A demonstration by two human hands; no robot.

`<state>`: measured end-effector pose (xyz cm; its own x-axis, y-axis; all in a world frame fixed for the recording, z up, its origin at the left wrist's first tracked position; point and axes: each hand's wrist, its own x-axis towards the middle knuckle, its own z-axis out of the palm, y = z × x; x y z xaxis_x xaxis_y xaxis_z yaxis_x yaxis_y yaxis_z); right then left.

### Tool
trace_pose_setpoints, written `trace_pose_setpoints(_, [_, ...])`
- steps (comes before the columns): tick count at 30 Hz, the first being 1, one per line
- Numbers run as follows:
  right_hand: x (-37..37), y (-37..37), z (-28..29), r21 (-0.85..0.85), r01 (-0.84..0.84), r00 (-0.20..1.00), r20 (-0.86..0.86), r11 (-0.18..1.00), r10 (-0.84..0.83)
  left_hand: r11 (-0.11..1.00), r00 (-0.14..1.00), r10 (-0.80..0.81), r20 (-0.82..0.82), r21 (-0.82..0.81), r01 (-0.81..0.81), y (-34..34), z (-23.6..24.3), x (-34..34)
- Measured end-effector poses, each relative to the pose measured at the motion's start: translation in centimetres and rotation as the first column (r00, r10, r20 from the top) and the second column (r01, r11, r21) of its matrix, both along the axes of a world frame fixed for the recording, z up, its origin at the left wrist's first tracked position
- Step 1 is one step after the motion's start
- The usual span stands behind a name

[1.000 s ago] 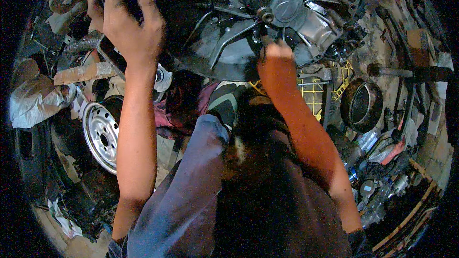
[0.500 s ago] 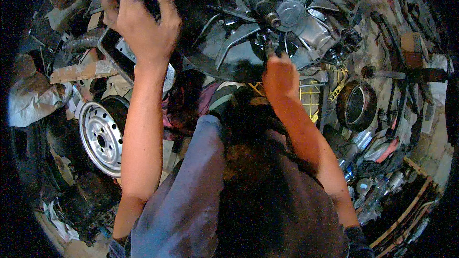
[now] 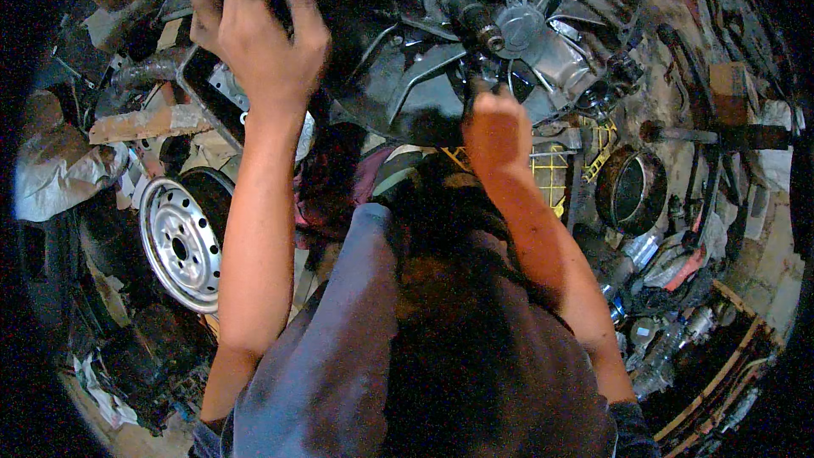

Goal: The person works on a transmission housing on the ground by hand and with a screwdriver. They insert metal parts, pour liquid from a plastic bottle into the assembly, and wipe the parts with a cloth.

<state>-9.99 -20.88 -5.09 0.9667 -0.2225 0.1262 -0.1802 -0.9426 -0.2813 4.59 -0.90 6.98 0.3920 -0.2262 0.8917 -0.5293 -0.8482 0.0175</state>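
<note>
Ahead of me lies a dark, greasy metal casing (image 3: 424, 93) with raised ribs spreading from a round boss (image 3: 517, 30). It looks like a gearbox housing. A stubby shaft (image 3: 479, 25) sticks out beside the boss. My right hand (image 3: 496, 131) is closed in a fist at the casing's near edge, below the shaft. Its fingertips are blurred, and what they grip is hidden. At the upper left, my left hand (image 3: 271, 51) is spread over dark parts beside the casing, fingers apart and bent. The upper edge of the picture cuts off some fingertips.
A silver steel wheel (image 3: 180, 246) leans at the left, below a wooden block (image 3: 153, 125). A yellow grid crate (image 3: 549, 171) is behind my right forearm. To the right are a metal ring (image 3: 632, 189), a hammer (image 3: 721, 133) and piled metal parts (image 3: 670, 339).
The view has shifted slightly, moving the casing a little to the right in the picture. My right hand stays at the casing's near edge with small blurred motion; my left hand keeps its spread shape.
</note>
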Motion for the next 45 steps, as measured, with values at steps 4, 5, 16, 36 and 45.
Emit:
trace_pose_setpoints(4, [0.5, -0.4, -0.4, 0.037, 0.039, 0.998, 0.041, 0.999, -0.041, 1.000, 1.000, -0.020, 0.023, -0.001, 0.020, -0.2, 0.2, 0.0])
trace_pose_setpoints(5, [0.3, -0.1, -0.5, 0.046, 0.014, 1.000, 0.013, 0.999, -0.014, 0.999, 0.999, -0.032, 0.017, -0.006, 0.032, -0.1, 0.2, 0.0])
trace_pose_setpoints(16, [-1.4, -1.4, 2.2, 0.267, 0.092, 0.996, -0.031, 0.959, -0.087, 0.999, 0.999, -0.037, -0.007, -0.030, 0.037, -0.4, 0.2, -0.1])
trace_pose_setpoints(36, [2.2, 1.9, 5.9, 0.023, -0.079, 0.996, -0.044, 0.997, 0.080, 0.994, 0.972, -0.094, -0.215, 0.026, 0.102, 1.4, 1.9, -1.8])
trace_pose_setpoints(45, [1.5, 2.4, 6.9, -0.031, -0.212, 0.947, -0.253, 0.977, 0.197, 0.984, 0.970, -0.179, -0.163, -0.010, 0.180, 2.2, 1.1, -1.3])
